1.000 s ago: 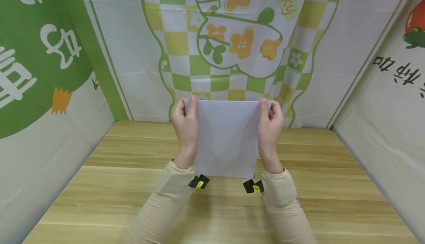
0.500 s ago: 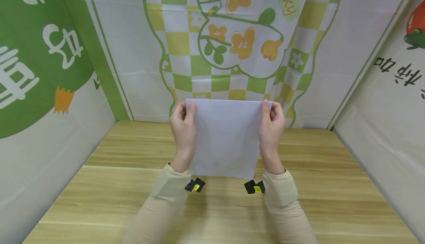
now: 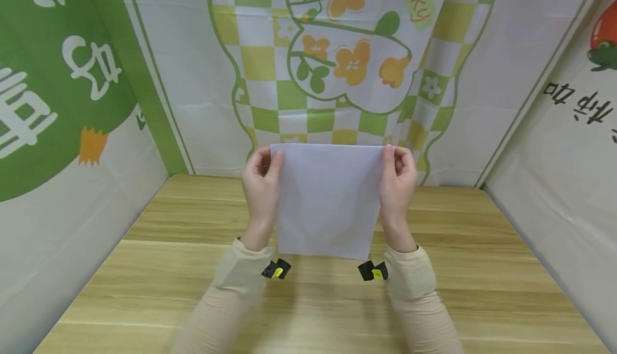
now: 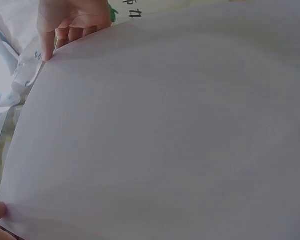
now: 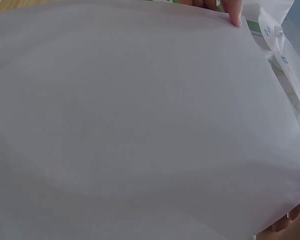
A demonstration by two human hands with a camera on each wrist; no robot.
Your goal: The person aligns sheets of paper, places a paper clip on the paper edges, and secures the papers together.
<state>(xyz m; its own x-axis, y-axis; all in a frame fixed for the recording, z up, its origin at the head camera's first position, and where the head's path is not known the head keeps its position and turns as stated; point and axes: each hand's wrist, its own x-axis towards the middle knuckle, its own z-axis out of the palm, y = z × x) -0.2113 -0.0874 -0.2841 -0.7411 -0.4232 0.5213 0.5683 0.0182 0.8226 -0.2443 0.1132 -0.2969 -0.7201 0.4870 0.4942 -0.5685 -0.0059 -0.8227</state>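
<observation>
A plain white sheet of paper (image 3: 328,198) is held up by its two upper corners in the head view. My left hand (image 3: 262,188) pinches the upper left corner, thumb on the near face and fingers curled behind. At the upper right corner my right hand (image 3: 399,190) pinches in the same way. The paper (image 4: 165,130) fills most of the left wrist view, where the right hand (image 4: 75,20) shows at the far corner. In the right wrist view the paper (image 5: 140,120) bows slightly, and the left thumb presses its top corner.
Below lies a wood-grain table (image 3: 144,290). Printed cloth hangs behind it, with a checked pattern (image 3: 260,62), and more cloth (image 3: 569,182) hangs at both sides. A small black device with a yellow mark (image 3: 277,269) sits at the left cuff, another (image 3: 373,271) at the right.
Both hands have moved slightly apart, the left one leftward and the right one a little rightward. More of the paper's width shows between them, and both still pinch its corners.
</observation>
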